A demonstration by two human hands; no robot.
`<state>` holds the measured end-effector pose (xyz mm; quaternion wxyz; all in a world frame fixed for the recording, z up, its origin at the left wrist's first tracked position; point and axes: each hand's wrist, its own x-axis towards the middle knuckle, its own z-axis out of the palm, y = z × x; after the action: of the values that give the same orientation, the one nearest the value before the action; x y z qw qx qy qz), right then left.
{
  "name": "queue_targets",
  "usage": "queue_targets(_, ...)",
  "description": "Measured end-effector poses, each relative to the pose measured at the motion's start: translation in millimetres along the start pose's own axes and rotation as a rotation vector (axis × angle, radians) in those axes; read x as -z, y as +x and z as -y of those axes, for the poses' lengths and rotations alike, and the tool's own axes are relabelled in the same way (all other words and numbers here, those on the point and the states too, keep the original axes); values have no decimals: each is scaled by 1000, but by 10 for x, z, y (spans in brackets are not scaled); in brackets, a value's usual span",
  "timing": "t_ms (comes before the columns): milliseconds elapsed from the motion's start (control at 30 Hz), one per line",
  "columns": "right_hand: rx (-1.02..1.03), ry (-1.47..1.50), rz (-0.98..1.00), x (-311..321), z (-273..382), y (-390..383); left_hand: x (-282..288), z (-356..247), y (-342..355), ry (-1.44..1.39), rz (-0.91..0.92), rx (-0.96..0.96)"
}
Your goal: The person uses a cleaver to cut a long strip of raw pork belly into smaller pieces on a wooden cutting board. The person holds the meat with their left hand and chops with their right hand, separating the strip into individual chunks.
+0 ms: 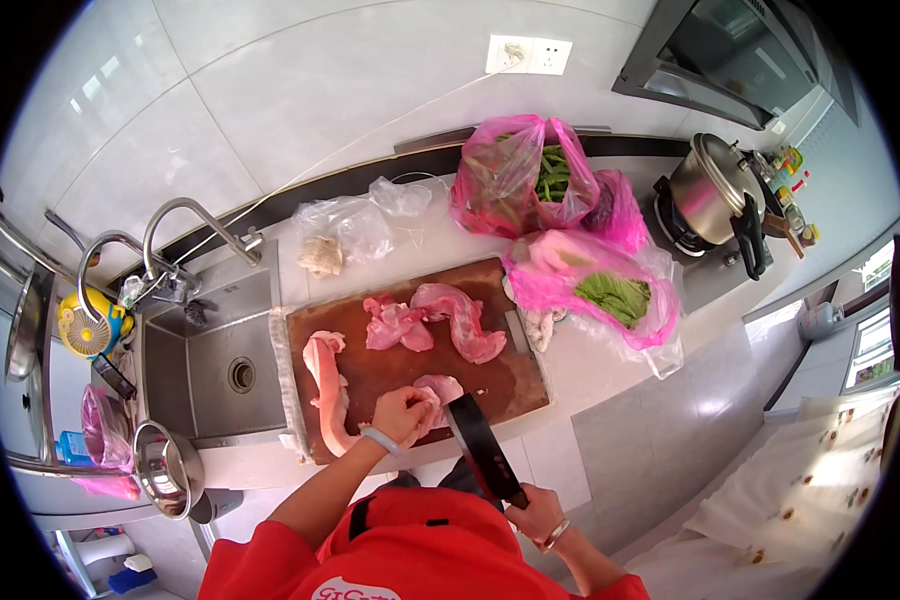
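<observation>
My left hand [402, 415] is closed on a piece of raw meat [448, 388] at the near edge of a brown cutting board [515, 395]. In my right hand [536, 515] is the handle of a cleaver [478, 440] with a broad dark blade. The blade slants over the board's near edge, its far end beside the held meat; whether it touches the meat I cannot tell. A long pale strip of meat [326, 385] lies along the board's left side. Farther back on the board rest a chunk of red meat [398, 325] and a longer curved piece [462, 322].
Left of the board is a steel sink [225, 405] with a curved faucet [195, 210]; a metal bowl [162, 468] stands at its near left. Pink bags of greens [610, 297] crowd the board's far right. A pressure cooker [712, 190] sits on the stove. Clear plastic bags [350, 225] lie behind the board.
</observation>
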<state>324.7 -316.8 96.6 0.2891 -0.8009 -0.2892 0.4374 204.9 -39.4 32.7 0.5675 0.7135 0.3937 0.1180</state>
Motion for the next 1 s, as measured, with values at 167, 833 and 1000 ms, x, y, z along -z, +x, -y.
queue_targets(167,12,67,-15,-139,3,-89,22,-34,22,-56,83,67)
queue_targets(833,-159,221,-158,-832,-25,-245,-31,-114,0,360,-32,-360)
queue_targets(1000,-159,233,-206,-945,34,-288,-73,13,73,450,0,-434)
